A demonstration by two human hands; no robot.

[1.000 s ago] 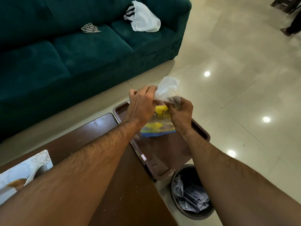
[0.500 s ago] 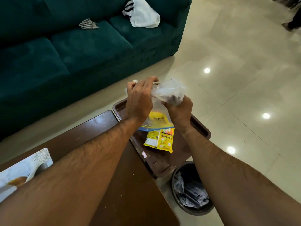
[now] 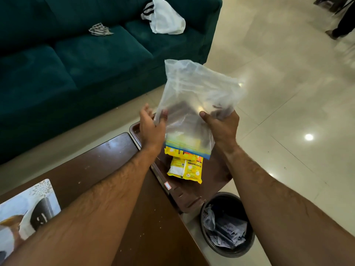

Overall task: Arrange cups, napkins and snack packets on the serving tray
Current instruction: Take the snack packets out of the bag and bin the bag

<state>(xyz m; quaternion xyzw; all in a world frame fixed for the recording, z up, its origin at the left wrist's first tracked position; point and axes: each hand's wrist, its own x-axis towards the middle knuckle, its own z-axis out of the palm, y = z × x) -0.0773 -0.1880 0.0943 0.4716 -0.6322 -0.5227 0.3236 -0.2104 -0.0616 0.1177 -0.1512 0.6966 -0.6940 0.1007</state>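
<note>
I hold a clear plastic zip bag (image 3: 194,96) upside down above the brown serving tray (image 3: 192,200), its blue-edged mouth pointing down. My left hand (image 3: 151,129) pinches the bag's left edge and my right hand (image 3: 221,127) grips its right side. One yellow snack packet (image 3: 185,170) lies flat on the tray below the bag. A second yellow packet (image 3: 182,151) sits just under the bag's mouth, partly hidden by it. No cups or napkins show.
The tray hangs over the end of a dark wooden table (image 3: 115,160). A black waste bin (image 3: 227,224) with crumpled paper stands on the tiled floor beneath it. A green sofa (image 3: 76,54) with a white bag (image 3: 167,18) is behind. A printed mat (image 3: 25,212) lies left.
The bag was bunched between both hands; now it is lifted and spread out upside down. Yellow packets that were inside have dropped out onto the tray.
</note>
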